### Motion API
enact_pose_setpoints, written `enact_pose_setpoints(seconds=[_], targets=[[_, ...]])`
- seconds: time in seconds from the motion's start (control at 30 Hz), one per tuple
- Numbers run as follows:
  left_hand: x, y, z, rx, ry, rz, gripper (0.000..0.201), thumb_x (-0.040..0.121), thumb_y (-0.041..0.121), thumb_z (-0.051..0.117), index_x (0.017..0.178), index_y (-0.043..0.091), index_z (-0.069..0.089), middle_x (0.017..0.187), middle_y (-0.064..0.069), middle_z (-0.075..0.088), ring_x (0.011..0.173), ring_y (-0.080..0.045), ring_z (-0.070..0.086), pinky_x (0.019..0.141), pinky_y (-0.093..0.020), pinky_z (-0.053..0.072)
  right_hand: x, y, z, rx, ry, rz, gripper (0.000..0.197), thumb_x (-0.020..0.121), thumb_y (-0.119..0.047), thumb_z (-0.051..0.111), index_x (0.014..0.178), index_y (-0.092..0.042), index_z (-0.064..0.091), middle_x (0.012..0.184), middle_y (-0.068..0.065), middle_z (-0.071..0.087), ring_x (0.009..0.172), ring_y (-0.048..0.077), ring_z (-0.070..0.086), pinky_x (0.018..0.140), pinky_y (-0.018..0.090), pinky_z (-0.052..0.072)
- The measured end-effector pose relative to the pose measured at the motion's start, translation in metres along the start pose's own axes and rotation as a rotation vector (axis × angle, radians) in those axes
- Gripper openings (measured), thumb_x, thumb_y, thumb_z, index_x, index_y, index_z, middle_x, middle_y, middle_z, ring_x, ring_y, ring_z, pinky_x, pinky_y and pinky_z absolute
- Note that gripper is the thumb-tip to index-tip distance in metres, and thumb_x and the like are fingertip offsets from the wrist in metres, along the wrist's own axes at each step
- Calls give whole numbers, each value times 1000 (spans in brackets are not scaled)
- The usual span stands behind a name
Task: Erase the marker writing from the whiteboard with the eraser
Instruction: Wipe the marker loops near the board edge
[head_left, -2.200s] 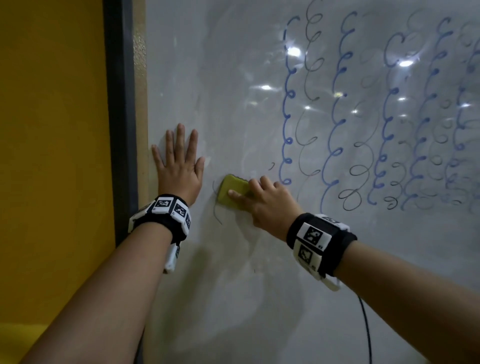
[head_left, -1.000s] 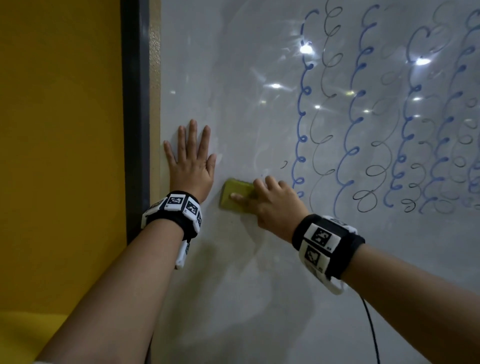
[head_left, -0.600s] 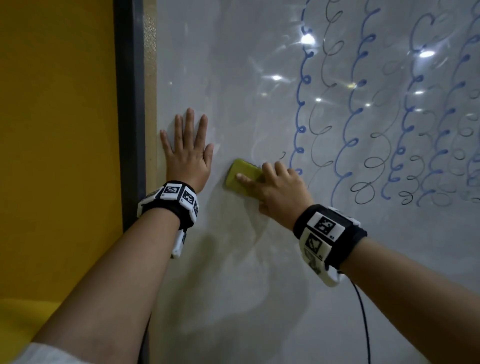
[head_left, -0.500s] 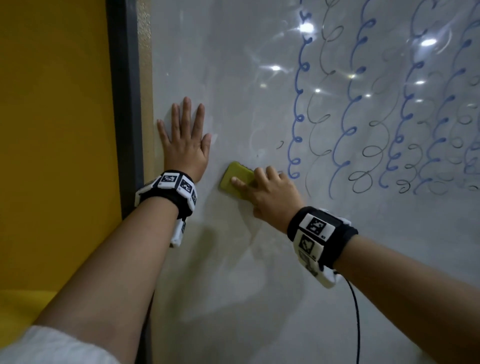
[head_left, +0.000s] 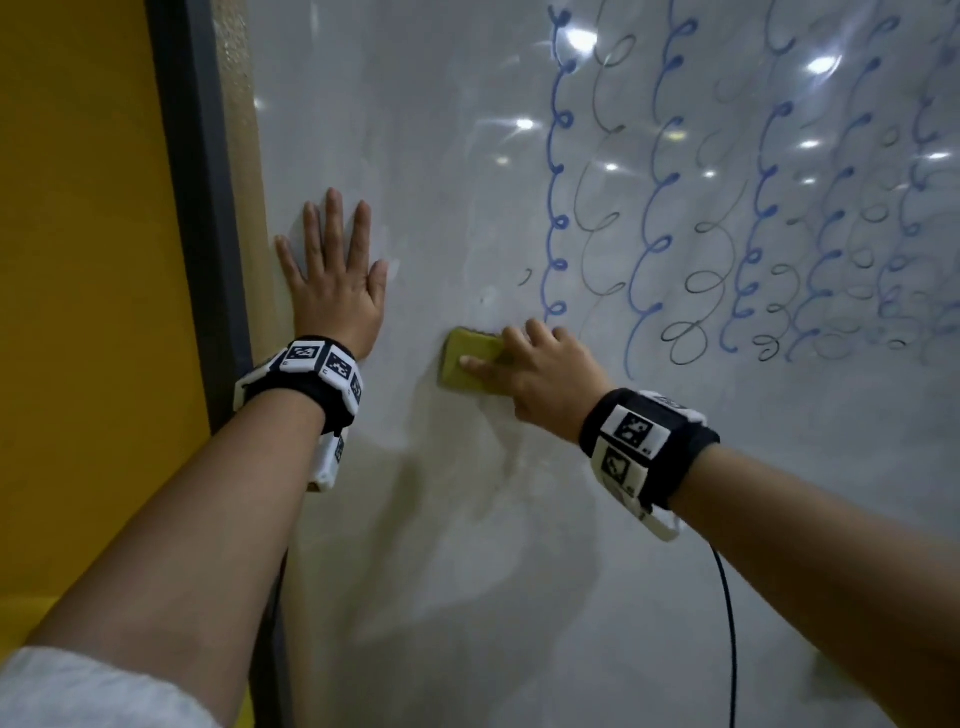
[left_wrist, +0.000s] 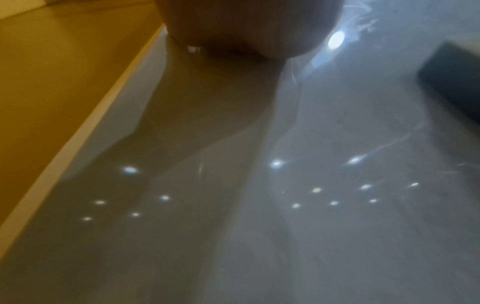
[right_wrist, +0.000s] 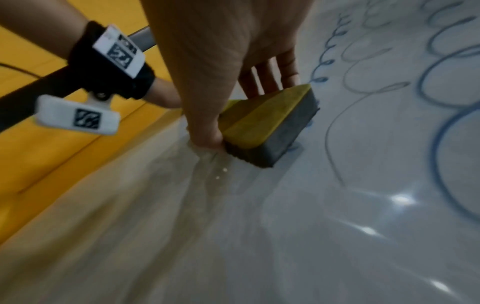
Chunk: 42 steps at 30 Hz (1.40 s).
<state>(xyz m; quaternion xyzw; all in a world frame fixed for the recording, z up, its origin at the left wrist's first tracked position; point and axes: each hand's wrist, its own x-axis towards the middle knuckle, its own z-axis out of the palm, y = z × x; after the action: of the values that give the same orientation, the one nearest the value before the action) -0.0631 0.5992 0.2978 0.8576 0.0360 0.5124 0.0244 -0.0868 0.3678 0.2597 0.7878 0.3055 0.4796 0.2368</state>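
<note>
We see the left hand (head_left: 335, 283) laid flat on the whiteboard (head_left: 467, 156) at about nine o'clock in the head view, its fingers straight and slightly spread, pointing up toward twelve, the palm against the bare board just beside the dark frame (head_left: 192, 208). The right hand (head_left: 540, 374) sits near the centre, toward its three o'clock side, and grips the eraser (head_left: 467, 364): the fingers curl over its upper edge and the thumb lies along its yellow back. In the right wrist view the eraser (right_wrist: 265, 121) shows a yellow top and a grey felt layer, the felt flat against the board, the thumb clamped on its near side and the fingers (right_wrist: 270, 76) on the far side. The marker writing (head_left: 558, 208), columns of blue and dark loops, fills the board from twelve to three o'clock; the nearest blue column ends just above the eraser's right end. Both wrists carry black bands with square printed markers (head_left: 631, 431). A yellow wall (head_left: 78, 260) lies at nine o'clock beyond the frame.
</note>
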Motion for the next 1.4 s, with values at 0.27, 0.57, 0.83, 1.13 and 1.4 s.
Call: enact_pose_setpoints(seconds=[0.27,0.57,0.83,1.13,1.4], targets=[[0,-1,0,6,15,-1,60,100,40,19,150,20,-9,157,-9,-11,145,-27,-10,113,-52,-7,-15,-3,11,13,61,-5,80,36,-33,82,114,-36,67,90,9,58,74,26,51,54,27,45],[1,-3,5,12,27,-1,60,100,41,17,149,21,-11,157,-8,-11,145,-27,-10,113,-51,-7,-7,21,-1,28,65,170,83,32,-31,84,113,-29,68,83,13,62,64,30,57,48,26,43],[0,-3,5,15,30,-1,60,99,41,15,148,21,-15,157,-8,-13,144,-26,-11,112,-50,-9,-36,35,8,22,38,108,84,34,-28,84,115,-32,67,83,10,60,66,26,53,52,27,42],[1,-3,6,23,37,-3,61,99,41,16,147,20,-15,157,-8,-12,145,-26,-10,112,-50,-8,-41,31,14,34,44,132,82,36,-29,83,116,-34,66,87,9,50,64,26,53,51,27,41],[0,-2,4,23,28,-5,61,99,41,16,149,20,-12,157,-8,-11,145,-27,-10,113,-51,-6,-62,29,15,58,-7,117,86,34,-30,84,117,-30,65,85,8,45,64,27,51,48,28,39]])
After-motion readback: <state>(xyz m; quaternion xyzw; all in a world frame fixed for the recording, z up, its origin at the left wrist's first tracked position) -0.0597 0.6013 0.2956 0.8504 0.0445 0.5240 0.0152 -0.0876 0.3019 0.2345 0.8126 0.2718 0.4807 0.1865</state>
